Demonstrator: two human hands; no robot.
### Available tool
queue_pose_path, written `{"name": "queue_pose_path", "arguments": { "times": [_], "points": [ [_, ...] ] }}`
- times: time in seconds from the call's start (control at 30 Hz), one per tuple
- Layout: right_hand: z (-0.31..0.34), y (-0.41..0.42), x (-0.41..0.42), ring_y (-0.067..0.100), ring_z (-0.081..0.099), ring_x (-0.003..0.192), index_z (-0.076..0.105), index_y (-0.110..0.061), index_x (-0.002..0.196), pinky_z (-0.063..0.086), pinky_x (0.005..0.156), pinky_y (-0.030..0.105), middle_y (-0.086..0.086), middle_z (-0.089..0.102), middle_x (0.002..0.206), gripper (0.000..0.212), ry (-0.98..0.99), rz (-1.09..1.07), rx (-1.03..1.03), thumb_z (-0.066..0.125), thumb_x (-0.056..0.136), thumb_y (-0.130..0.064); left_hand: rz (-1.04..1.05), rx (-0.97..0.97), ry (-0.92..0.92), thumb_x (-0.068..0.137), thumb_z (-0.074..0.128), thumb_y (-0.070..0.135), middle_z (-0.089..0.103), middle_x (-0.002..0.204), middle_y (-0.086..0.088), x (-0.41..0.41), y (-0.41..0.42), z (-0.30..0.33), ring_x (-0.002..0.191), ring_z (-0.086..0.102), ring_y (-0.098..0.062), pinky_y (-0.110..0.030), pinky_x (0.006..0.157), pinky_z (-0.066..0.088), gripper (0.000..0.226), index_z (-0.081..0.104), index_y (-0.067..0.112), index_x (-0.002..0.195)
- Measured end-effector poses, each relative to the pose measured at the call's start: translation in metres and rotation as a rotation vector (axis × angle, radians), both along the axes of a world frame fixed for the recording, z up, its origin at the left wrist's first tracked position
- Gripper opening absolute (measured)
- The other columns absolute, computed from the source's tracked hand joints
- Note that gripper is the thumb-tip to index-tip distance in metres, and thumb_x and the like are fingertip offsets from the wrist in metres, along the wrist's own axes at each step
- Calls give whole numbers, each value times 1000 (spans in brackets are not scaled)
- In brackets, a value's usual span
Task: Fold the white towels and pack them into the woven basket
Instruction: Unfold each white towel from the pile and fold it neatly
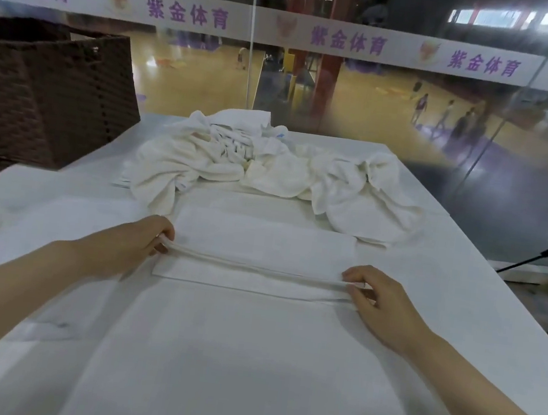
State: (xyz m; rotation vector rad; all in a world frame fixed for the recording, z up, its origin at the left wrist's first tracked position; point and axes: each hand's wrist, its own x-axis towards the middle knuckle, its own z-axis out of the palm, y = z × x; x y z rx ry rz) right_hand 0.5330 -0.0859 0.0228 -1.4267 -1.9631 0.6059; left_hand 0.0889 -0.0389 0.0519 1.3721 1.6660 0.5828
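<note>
White towel (263, 244) lies flat on the near part of the white table (461, 299), its near edge lifted. Left hand (130, 245) and right hand (382, 300) pinch its two corners. Unfolded towels (271, 165) are heaped beyond; the woven basket (49, 90) stands far left.

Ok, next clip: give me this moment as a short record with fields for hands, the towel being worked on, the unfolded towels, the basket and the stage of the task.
left hand: left hand pinches the left end of the towel's lifted edge
right hand: right hand pinches the right end of the same edge
towel in work: folded towel lies flat on the table, near edge raised between both hands
unfolded towels: crumpled pile behind it, further up the table
basket: dark woven basket at far left; inside not visible
stage: folding under way, this towel not yet packed
</note>
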Motion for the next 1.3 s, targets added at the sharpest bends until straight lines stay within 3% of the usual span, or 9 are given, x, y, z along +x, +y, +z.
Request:
{"name": "queue_pose_path", "arguments": {
  "times": [0.1, 0.27, 0.4, 0.5, 0.63, 0.73, 0.87, 1.07, 1.3],
  "points": [
    [-8, -1, 5, 6, 58, 99, 58, -20, 103, 49, 84, 20, -24, 55, 108, 10, -126, 53, 92, 56, 95, -15, -127, 92, 274, 85, 38, 52, 50, 69, -3, 0, -8, -2, 68, 41, -20, -36, 69, 38, 40, 57, 17, 88],
    [-17, -1, 7, 11, 55, 88, 50, -23, 87, 47, 73, 27, -20, 47, 109, 18, -171, 49, 190, 61, 87, -8, -415, 396, 642, 100, 36, 22, 54, 81, 6, 0, -22, -4, 69, 47, -11, -25, 68, 42, 15, 47, 28, 91],
    [-21, -2, 6, 9, 53, 88, 51, -22, 83, 47, 72, 31, -15, 52, 102, 8, -301, 72, 262, 56, 86, -27, -527, 584, 929, 95, 29, 43, 51, 76, 13, -4, -19, -13, 74, 46, -7, -29, 69, 45, 30, 53, 31, 82],
    [-15, 5, 2, 14, 53, 83, 54, -18, 69, 42, 75, 34, -8, 58, 85, 27, -356, -44, 365, 52, 89, -36, -447, 726, 867, 88, 26, 48, 53, 65, 11, 8, -15, -5, 67, 45, -10, -35, 64, 44, 46, 59, 25, 66],
    [6, 28, -29, 17, 52, 78, 56, -18, 77, 37, 71, 31, -6, 57, 80, 22, -261, -148, 324, 46, 93, -30, -371, 741, 654, 87, 30, 47, 59, 86, 5, 57, 4, -10, 82, 52, -16, -32, 73, 43, 43, 63, 19, 86],
    [9, 53, -67, 22, 57, 107, 63, -16, 115, 39, 91, 31, 1, 65, 116, 24, -311, -80, 188, 48, 97, -22, -341, 665, 577, 98, 43, 30, 55, 128, 0, 93, 31, -25, 119, 49, -20, -32, 98, 39, 31, 56, 18, 124],
    [1, 81, -89, 26, 36, 137, 37, -18, 147, 24, 112, 38, 6, 38, 152, 47, -538, 17, 61, 38, 102, -35, -332, 477, 687, 102, 35, 43, 22, 160, -2, 106, 53, -37, 147, 18, -22, -36, 118, 13, 52, 31, 24, 150],
    [-21, 94, -50, 17, 13, 149, 26, -26, 152, 9, 120, 40, 1, 18, 162, 60, -612, -117, -56, 30, 99, -55, -289, 331, 802, 98, 23, 59, 5, 163, 5, 74, 55, -52, 150, 3, -17, -41, 121, 4, 62, 12, 34, 154],
    [-21, 78, -36, 14, 4, 150, 22, -26, 153, 3, 122, 40, -2, 10, 164, 57, -515, -103, -130, 31, 101, -49, -261, 338, 821, 98, 23, 57, 4, 164, 4, 68, 48, -54, 150, 1, -20, -43, 121, 3, 62, 12, 34, 154]
  ]
}}
